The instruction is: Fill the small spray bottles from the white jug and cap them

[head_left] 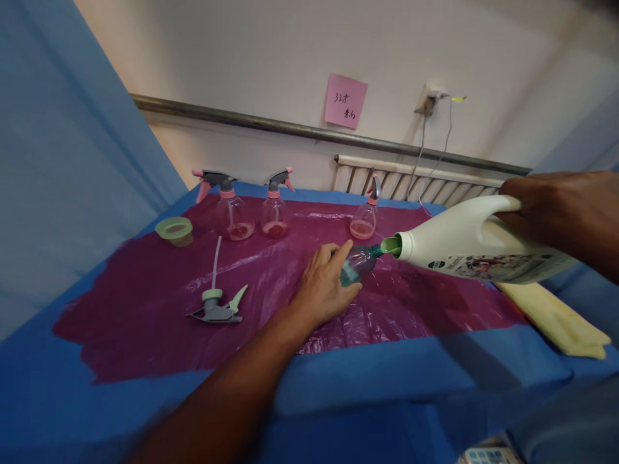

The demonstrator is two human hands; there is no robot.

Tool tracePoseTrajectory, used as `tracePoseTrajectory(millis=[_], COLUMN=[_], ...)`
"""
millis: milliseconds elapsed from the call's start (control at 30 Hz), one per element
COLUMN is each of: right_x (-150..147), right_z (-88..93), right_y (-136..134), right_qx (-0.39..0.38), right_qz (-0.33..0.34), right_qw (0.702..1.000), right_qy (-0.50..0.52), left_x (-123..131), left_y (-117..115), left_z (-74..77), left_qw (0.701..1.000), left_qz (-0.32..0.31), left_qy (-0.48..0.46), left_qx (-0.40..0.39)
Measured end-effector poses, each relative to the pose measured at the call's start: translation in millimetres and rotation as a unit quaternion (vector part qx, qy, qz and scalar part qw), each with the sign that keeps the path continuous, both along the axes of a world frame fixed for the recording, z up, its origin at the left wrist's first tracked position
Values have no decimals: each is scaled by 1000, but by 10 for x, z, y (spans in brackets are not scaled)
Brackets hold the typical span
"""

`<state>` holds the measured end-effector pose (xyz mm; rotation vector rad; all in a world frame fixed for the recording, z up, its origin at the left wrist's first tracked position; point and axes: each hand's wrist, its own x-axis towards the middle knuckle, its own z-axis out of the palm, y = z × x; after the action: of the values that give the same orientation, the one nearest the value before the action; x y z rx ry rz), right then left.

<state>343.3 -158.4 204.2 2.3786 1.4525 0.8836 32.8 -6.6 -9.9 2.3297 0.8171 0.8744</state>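
Note:
My left hand (329, 280) is closed around a clear spray bottle (360, 263) with a green neck and no head on it. The bottle leans to the right, toward a large white jug (483, 241). By its handle, my right hand (546, 209) grips this jug, which is tipped sideways. Its green-lined mouth meets the bottle's neck; whether liquid is flowing I cannot tell. A grey spray head (216, 311) with a pale green collar and lever lies on the purple plastic sheet (159, 335), its white tube pointing away from me.
Three spray bottles with pink collars stand at the back: one at left (235, 219), another beside it (275, 216), a third (363, 222) farther right. A green tub (175, 232) sits left. A folded yellow cloth (556, 319) lies right. Behind are a radiator (387, 177) and wall pipe (242, 120).

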Motion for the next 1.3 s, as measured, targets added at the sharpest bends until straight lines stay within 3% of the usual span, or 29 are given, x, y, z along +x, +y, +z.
tracePoseTrajectory(millis=[700,900,1067,1200,1300], right_x=[25,188,291,329,372], right_z=[6,-128,-322,-435,-562], right_y=[-18,14,112,180,188], right_qx=[2,19,54,149,265], right_qz=[16,-4,-22,-27,-23], right_qw=[1000,1000,995,964,898], right_qy=[-8,9,86,221,351], left_x=[5,-6,-16,-3,15], left_y=[6,-2,-33,-37,-33], left_z=[-13,23,107,149,153], left_qw=[1000,1000,999,997,995], left_qz=[-4,3,19,43,59], left_qy=[0,-2,10,7,-14], left_qx=[-3,-13,-33,-60,-77])
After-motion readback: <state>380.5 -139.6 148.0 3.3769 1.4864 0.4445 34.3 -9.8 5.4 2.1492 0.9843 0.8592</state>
